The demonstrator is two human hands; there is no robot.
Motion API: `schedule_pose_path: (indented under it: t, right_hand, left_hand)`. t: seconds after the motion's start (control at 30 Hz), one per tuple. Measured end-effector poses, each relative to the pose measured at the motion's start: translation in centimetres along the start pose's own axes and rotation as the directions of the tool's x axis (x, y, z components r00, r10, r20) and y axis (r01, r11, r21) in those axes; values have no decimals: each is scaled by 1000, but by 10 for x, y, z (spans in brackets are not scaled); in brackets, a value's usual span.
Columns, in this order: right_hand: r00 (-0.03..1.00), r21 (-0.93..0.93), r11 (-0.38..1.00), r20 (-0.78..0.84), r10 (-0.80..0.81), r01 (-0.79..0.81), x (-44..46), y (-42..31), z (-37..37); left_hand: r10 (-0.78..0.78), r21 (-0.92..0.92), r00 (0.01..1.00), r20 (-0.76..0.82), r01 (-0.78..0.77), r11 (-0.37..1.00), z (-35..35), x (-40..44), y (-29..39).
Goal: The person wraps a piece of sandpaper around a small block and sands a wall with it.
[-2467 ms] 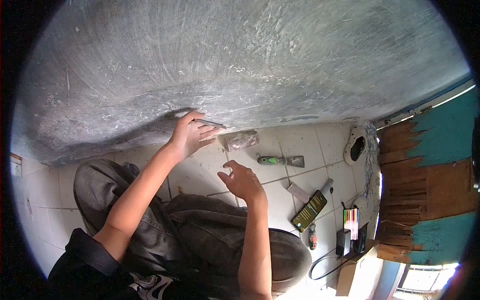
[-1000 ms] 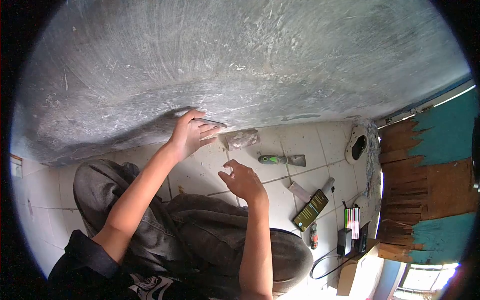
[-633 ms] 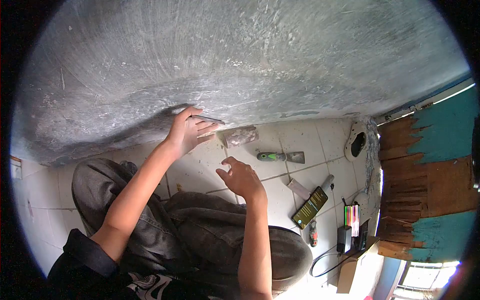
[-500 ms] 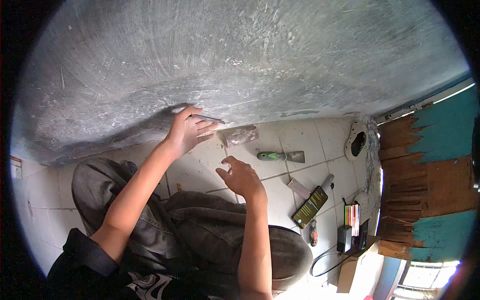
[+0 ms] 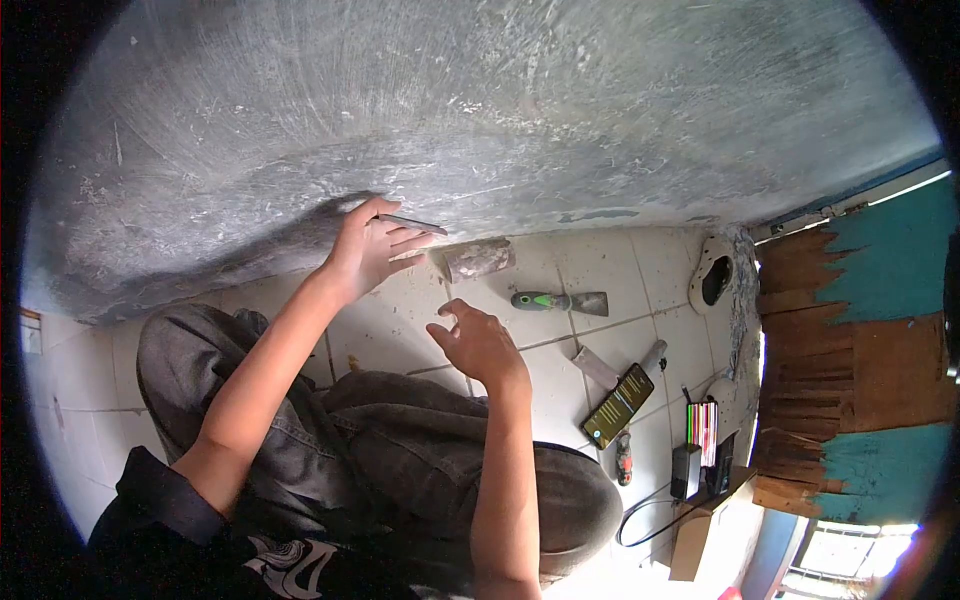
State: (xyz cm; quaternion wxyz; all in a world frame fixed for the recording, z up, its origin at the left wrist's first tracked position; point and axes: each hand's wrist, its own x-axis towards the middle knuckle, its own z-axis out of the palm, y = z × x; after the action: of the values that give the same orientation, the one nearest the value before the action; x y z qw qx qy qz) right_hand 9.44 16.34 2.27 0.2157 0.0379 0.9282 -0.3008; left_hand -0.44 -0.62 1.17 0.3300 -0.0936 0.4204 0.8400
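Note:
My left hand is close to the foot of the grey wall, its fingers stretched out. A thin, flat grey piece, seen nearly edge-on, is held under its thumb; I cannot tell its exact kind. Over the tiled floor, my right hand hangs with thumb and fingers apart and nothing in it. A worn sheet of sandpaper lies on the tiles by the wall, beyond both hands. To its right rests a putty knife with a green and grey handle.
A phone lies face up on the white tiled floor, with a red-handled tool beside it. Farther right are a clog shoe, a striped colourful pack and a black box. A peeling teal-and-brown door borders the right.
The view has shifted slightly. My left hand keeps the thin grey piece near the wall, and my right hand keeps nearly the same open pose. The floor items have not moved.

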Motion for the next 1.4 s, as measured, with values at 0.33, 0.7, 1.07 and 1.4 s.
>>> schedule_pose_path:
  t: [0.33, 0.7, 1.07, 1.4]
  right_hand:
    - [999, -27, 1000, -32, 4, -5, -1, -1, -1]
    - [999, -20, 999, -18, 37, -38, -3, 1, 1]
    - [1000, 8, 1000, -14, 24, -23, 0, -1, -1]
    - [1000, 16, 1000, 7, 12, -13, 0, -4, -1]
  left_hand:
    - [-6, 46, 1000, 14, 5, 999, -2, 7, -2]
    - [-22, 2, 1000, -4, 22, 1000, -7, 9, -4]
    - [-74, -142, 995, 62, 82, 986, -14, 14, -11]
    - [48, -115, 998, 27, -44, 992, -3, 11, -12]
